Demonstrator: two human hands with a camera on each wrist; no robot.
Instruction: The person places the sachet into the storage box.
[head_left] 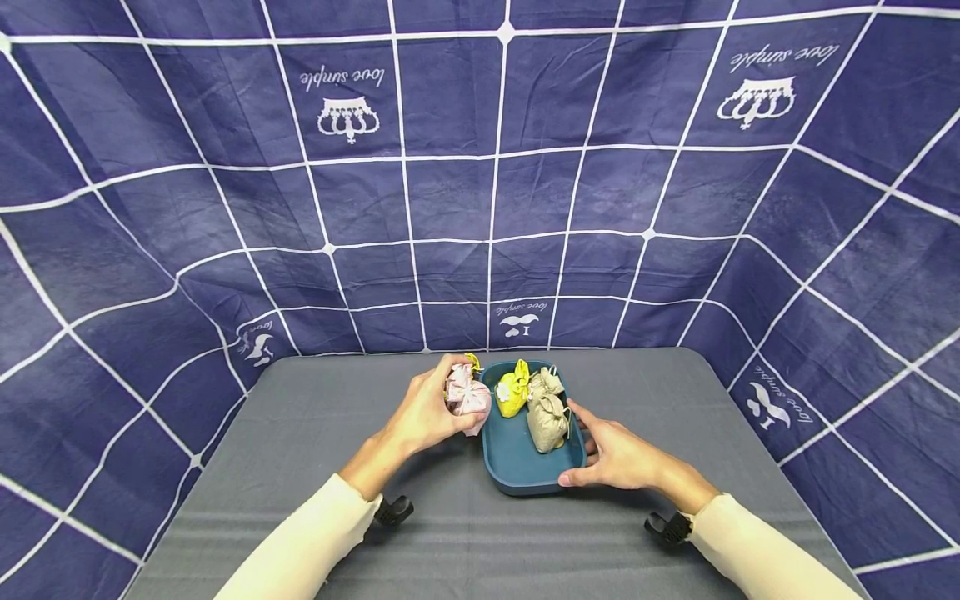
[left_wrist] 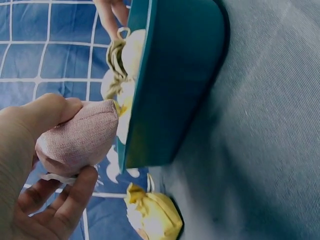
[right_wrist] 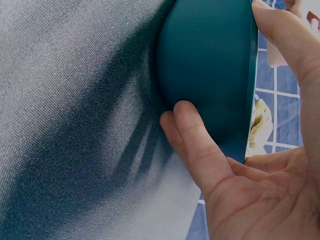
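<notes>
My left hand grips a small pale pink drawstring pouch at the left rim of a blue-teal plastic bin. In the left wrist view, thumb and fingers hold the pink pouch from opposite sides, its gathered end partly hidden. Against the bin's right side rests my right hand, thumb at the front corner and fingers spread along the outer wall. Inside the bin lie a yellow pouch and two beige pouches, the nearer beige pouch in front of the farther beige pouch.
Another yellow pouch lies on the grey cloth surface just left of the bin, mostly behind the left hand in the head view. A blue gridded fabric hangs around the back and both sides.
</notes>
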